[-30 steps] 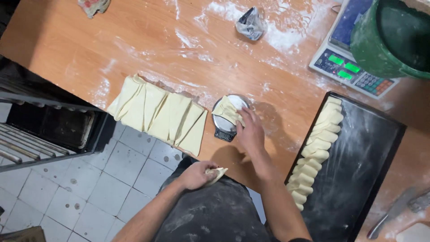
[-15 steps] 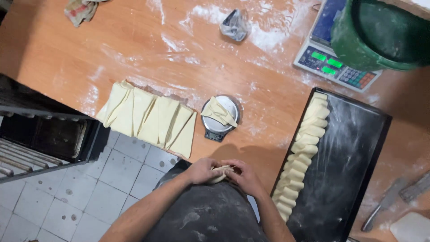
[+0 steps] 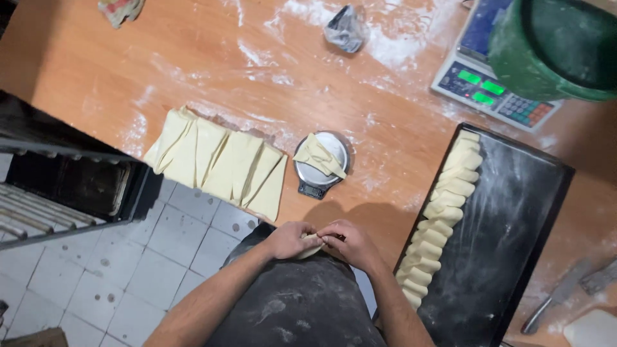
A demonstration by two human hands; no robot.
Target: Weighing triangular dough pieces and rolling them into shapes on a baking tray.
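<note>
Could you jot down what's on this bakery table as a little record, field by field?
Surface: floury orange worktable
Left hand: pinching a small piece of dough at the table edge
Right hand: gripping the same piece from the other side
Cut dough: row of triangles lying overlapped at the table edge
Small scale: round, with a dough piece on top
Baking tray: dark, floured, one line of shaped rolls along its left side
Back right: large scale beside a green bucket
</note>
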